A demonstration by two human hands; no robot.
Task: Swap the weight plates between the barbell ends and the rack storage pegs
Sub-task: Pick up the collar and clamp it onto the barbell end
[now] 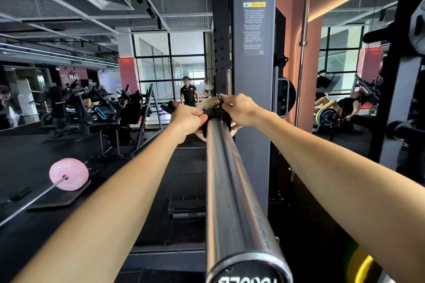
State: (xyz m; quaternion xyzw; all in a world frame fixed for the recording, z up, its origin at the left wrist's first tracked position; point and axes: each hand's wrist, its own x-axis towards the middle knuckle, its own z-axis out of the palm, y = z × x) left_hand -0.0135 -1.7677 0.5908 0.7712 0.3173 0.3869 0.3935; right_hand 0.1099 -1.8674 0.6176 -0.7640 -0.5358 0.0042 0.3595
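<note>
Steel of a smooth, grey, cylindrical barbell sleeve [232, 190] fills the near centre, its round end cap at the bottom edge printed with white letters too cropped to be read. Farther along, a black collar [217, 114] is gripped round the sleeve by both hands: the left hand [188, 119] is curled on its left side, the right hand [241, 110] is pinched on its lever. Just behind, a pale round weight plate [203, 105] is seated on the sleeve. On the grey rack upright [253, 76] beyond, a label [253, 28] headed "Warning" is seen. Far left, a pink plate [68, 174] is seen on the floor.
</note>
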